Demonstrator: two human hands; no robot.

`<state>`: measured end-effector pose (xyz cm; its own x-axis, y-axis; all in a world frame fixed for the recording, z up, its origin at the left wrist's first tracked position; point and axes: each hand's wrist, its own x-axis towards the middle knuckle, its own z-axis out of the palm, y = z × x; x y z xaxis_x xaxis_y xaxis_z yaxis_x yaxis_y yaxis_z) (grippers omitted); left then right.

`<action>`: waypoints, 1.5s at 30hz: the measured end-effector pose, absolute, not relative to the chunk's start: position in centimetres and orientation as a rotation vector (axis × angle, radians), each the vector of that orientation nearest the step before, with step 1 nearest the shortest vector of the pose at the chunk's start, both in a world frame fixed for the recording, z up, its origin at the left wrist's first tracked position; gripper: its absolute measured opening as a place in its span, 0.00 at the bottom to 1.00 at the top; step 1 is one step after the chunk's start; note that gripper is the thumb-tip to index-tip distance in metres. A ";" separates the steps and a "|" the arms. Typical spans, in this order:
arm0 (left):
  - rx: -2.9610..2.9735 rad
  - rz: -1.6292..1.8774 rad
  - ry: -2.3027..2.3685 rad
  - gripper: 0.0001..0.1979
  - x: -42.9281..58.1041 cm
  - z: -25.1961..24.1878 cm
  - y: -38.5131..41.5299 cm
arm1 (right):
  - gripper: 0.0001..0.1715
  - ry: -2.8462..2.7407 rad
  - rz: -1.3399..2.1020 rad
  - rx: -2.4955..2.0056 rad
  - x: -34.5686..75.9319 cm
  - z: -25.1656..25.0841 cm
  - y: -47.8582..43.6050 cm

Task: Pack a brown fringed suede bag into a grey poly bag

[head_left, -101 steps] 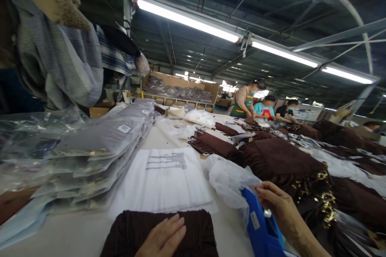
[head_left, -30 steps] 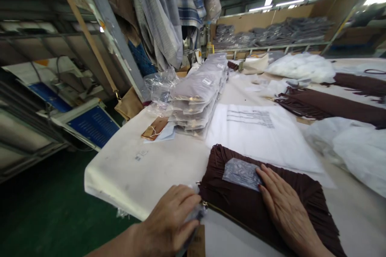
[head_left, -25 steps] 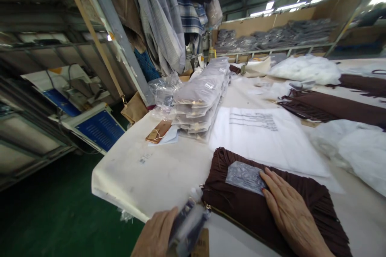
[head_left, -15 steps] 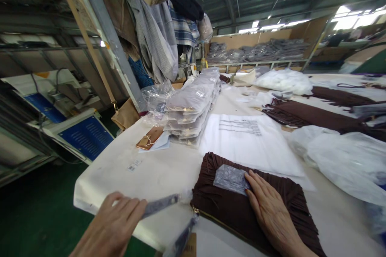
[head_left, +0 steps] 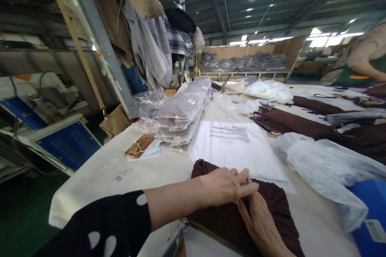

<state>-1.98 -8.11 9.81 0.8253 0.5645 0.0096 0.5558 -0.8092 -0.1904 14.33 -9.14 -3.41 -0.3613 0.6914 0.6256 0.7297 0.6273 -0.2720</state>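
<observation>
Far left, a white machine with a blue panel (head_left: 68, 146) beside the green floor (head_left: 27, 204). Slanted metal post (head_left: 99, 44), tan bag (head_left: 116, 122) hanging by its base. Garments (head_left: 150, 44) hang right of the post. Near left, the person's black sleeve with white dots (head_left: 120, 221) reaches across the tabletop (head_left: 93, 180). Behind it, an orange-brown tag-like piece with white string (head_left: 140, 145) on a pale blue sheet (head_left: 152, 150), then a stack of grey items in clear bags (head_left: 181, 106), barcode labels on top. Bottom edge: plastic-wrapped strip (head_left: 177, 239) by the pouch's left corner.

Centre: dark brown fringed pouch (head_left: 220, 225) flat on the tabletop, in front of printed white sheeting (head_left: 232, 144). Left hand (head_left: 229, 186) comes over it from the left, fingers bent, meeting the right hand (head_left: 262, 218), whose thumb is apart from its fingers. Fingertips overlap; can't tell whether either set pinches anything.

Right: white puffy bundle (head_left: 268, 90) further back, brown fringed pieces (head_left: 295, 122), crumpled translucent bag (head_left: 325, 164) against a blue bin (head_left: 369, 208). Far right, a co-worker in a green apron (head_left: 346, 72), partly cut off.
</observation>
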 end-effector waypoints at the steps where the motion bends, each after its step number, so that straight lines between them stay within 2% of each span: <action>1: -2.843 0.052 -0.939 0.23 -1.9 8.6 -8.0 | 0.36 -2.091 0.006 -1.160 14.5 -3.2 -9.3; 4: -2.877 -0.036 -1.137 0.25 -1.8 6.1 -8.3 | 0.40 -2.005 0.069 -1.223 15.1 -1.8 -9.9; 8: -3.078 -0.181 -1.316 0.21 -2.6 5.7 -7.8 | 0.38 -2.248 -0.262 -0.878 15.0 -0.2 -10.4; 12: -2.957 -0.516 -1.871 0.22 -7.5 6.8 -8.2 | 0.34 -2.408 -0.439 -0.736 14.5 -1.1 -10.2; 15: -2.540 -0.659 -2.382 0.13 -12.3 7.0 -11.6 | 0.43 -2.461 -0.434 -0.745 14.6 -1.5 -10.3; 18: -2.372 -0.698 -2.737 0.11 -14.7 6.0 -16.0 | 0.57 -2.509 -0.402 -0.753 14.9 -1.0 -10.6; 24: -2.091 -1.037 -3.280 0.08 -12.4 3.3 -19.0 | 0.60 -2.583 -0.476 -0.744 14.7 -0.5 -10.9; 29: -2.167 -0.817 -3.318 0.08 -13.8 3.6 -17.9 | 0.56 -2.539 -0.543 -0.671 14.4 -0.9 -10.7; 31: -2.174 -0.680 -3.197 0.05 -15.1 4.2 -17.9 | 0.55 -2.523 -0.562 -0.643 14.4 -0.9 -10.6; 37: -2.165 -0.373 -2.859 0.08 -16.4 5.2 -17.1 | 0.49 -2.526 -0.603 -0.616 14.5 -0.4 -10.6; 41: -2.178 -0.420 -2.906 0.08 -15.2 4.7 -15.6 | 0.48 -2.529 -0.619 -0.637 14.6 -0.5 -10.5; 45: -2.128 -0.697 -3.208 0.05 -13.0 3.7 -14.4 | 0.46 -2.528 -0.628 -0.634 14.6 -0.2 -10.5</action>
